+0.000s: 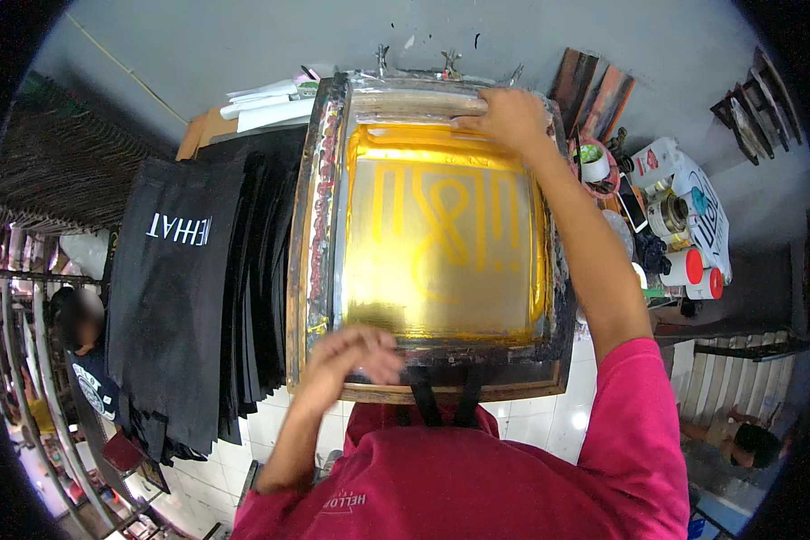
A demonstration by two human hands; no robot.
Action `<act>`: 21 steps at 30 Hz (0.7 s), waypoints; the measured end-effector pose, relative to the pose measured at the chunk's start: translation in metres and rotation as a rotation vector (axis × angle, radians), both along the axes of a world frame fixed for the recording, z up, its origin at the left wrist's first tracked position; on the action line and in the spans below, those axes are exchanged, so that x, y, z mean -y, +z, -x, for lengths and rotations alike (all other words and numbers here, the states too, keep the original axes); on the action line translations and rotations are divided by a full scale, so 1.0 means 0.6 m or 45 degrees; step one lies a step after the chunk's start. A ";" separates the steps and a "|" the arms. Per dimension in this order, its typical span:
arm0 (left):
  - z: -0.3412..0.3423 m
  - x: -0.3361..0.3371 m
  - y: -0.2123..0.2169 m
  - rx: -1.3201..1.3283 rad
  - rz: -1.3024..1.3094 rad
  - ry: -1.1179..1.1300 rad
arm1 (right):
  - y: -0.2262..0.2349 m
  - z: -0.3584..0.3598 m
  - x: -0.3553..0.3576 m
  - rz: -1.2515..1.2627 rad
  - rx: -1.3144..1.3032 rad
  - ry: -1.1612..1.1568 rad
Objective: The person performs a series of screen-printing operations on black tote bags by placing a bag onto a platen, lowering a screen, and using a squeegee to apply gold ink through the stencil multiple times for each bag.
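Note:
A screen-printing frame (319, 180) lies flat before me, its mesh smeared with yellow ink (396, 243) around a looping line design. At the far end, a squeegee (405, 106) lies across the frame. My right hand (516, 119) reaches over the right side, fingers closed on the squeegee's right end. Over the frame's near left corner is my left hand (351, 362), somewhat blurred, its fingers stretched out and nothing visible in them. Two black straps (426, 400) hang out at the near edge of the wooden board (513, 393) under the frame.
Black cloth pieces (175, 297), the front one with white print, hang in a stack at left. Jars with red lids (693, 266), a phone (633, 207) and a pink bowl (600, 166) crowd the right side. Two other people are at the far left and lower right.

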State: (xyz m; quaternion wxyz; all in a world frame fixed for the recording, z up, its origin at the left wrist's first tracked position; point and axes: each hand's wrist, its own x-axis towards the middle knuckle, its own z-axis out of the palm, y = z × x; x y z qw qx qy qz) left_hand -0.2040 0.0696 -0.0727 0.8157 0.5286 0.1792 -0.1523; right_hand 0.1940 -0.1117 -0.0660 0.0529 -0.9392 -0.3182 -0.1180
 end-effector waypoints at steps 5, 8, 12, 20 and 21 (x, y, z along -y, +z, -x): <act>-0.295 -0.065 0.041 0.975 -1.557 0.403 | -0.005 0.058 0.005 -0.008 0.128 -0.020; -0.387 -0.098 0.031 1.052 -1.851 0.175 | -0.024 0.083 0.024 -0.079 0.221 0.051; -0.370 -0.095 0.020 0.717 -1.802 -0.127 | -0.035 0.126 0.047 -0.063 0.218 0.040; -0.266 -0.068 0.010 0.840 -1.795 -0.057 | -0.038 0.228 0.078 -0.131 0.236 0.102; -0.251 -0.063 0.011 0.812 -1.771 -0.072 | -0.036 0.245 0.083 -0.124 0.227 0.099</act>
